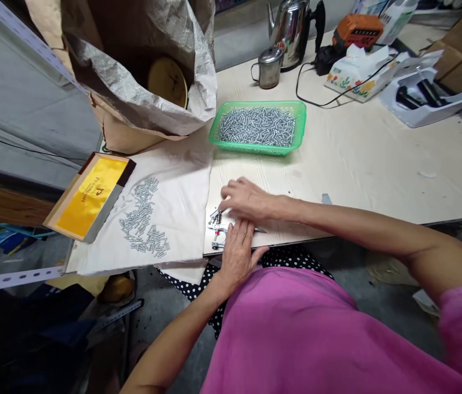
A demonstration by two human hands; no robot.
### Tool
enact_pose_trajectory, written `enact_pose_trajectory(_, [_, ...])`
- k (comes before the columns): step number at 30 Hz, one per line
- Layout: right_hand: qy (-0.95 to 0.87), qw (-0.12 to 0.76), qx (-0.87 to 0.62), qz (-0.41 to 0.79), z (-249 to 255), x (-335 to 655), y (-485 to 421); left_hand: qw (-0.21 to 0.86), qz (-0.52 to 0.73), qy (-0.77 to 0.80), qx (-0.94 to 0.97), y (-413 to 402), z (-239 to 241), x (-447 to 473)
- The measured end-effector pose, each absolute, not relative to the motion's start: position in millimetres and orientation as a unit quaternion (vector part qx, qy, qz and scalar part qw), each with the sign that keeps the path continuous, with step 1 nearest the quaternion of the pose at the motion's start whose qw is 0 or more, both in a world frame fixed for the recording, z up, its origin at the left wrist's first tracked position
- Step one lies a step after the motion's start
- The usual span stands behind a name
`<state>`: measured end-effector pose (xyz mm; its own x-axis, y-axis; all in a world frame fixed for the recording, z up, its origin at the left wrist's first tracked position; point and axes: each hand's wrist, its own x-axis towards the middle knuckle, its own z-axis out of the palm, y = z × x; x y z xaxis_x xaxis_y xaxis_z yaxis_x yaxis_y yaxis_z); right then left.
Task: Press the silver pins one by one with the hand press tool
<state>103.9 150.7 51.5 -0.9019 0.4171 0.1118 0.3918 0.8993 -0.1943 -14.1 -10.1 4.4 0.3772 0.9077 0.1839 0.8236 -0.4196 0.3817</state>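
Observation:
A small metal clamp-like tool (217,226) with a spring and a red part lies at the table's front edge. My left hand (238,246) rests over its right side, fingers straight and flat, thumb apart. A pointed metal end shows to the right of those fingers. Just above, my right hand (247,198) has its fingers bent down at the tool's upper end; anything between the fingertips is hidden. Small metal pins (142,216) lie scattered on a white cloth (187,202) to the left. Behind my hands, a green basket (255,150) holds many similar pieces.
A yellow box (91,197) lies at the cloth's left edge. A large paper sack (132,93) stands open behind it. Farther back are a metal cup (269,71), a kettle (290,33), an orange battery (357,30), a tissue box (351,79) and a white tray (413,112).

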Motion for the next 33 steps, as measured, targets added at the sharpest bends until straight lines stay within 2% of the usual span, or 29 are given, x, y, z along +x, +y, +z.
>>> enact_pose_trajectory(4, [-0.993, 0.042, -0.057, 0.099, 52, 71, 117, 0.126, 0.250, 0.425, 0.861, -34, 26, -20])
enact_pose_trajectory(7, [-0.992, 0.052, -0.022, 0.109, 45, 58, 111, 0.062, 0.302, 0.380, 0.872, -45, 45, -52])
enact_pose_trajectory(9, [-0.990, 0.071, -0.012, 0.119, 40, 54, 111, -0.015, 0.303, 0.464, 0.832, -39, 55, -91])
enact_pose_trajectory(13, [-0.987, 0.083, -0.014, 0.136, 27, 47, 107, -0.126, 0.189, 0.703, 0.673, 6, 64, -182])
enact_pose_trajectory(16, [-0.961, 0.162, -0.037, 0.221, 20, 44, 104, -0.124, 0.090, 0.765, 0.626, 46, 61, -231])
enact_pose_trajectory(19, [-0.900, 0.297, -0.093, 0.306, 28, 50, 121, -0.098, -0.011, 0.761, 0.641, 75, 60, -254])
enact_pose_trajectory(21, [-0.860, 0.385, -0.161, 0.293, 47, 66, 150, -0.086, -0.072, 0.739, 0.664, 88, 60, -261])
enact_pose_trajectory(23, [-0.840, 0.430, -0.251, 0.215, 70, 91, 186, -0.082, -0.116, 0.717, 0.682, 96, 61, -266])
enact_pose_trajectory(26, [-0.814, 0.421, -0.395, 0.060, 96, 134, 227, -0.085, -0.141, 0.690, 0.705, 105, 59, -273])
enact_pose_trajectory(28, [-0.813, 0.387, -0.433, 0.028, 97, 154, 227, -0.087, -0.145, 0.676, 0.717, 110, 58, -277])
enact_pose_trajectory(31, [-0.863, 0.308, -0.382, 0.119, 73, 164, 184, -0.079, -0.129, 0.670, 0.727, 116, 59, -278])
enact_pose_trajectory(33, [-0.893, 0.240, -0.318, 0.209, 49, 161, 140, -0.068, -0.063, 0.687, 0.720, 115, 63, -269])
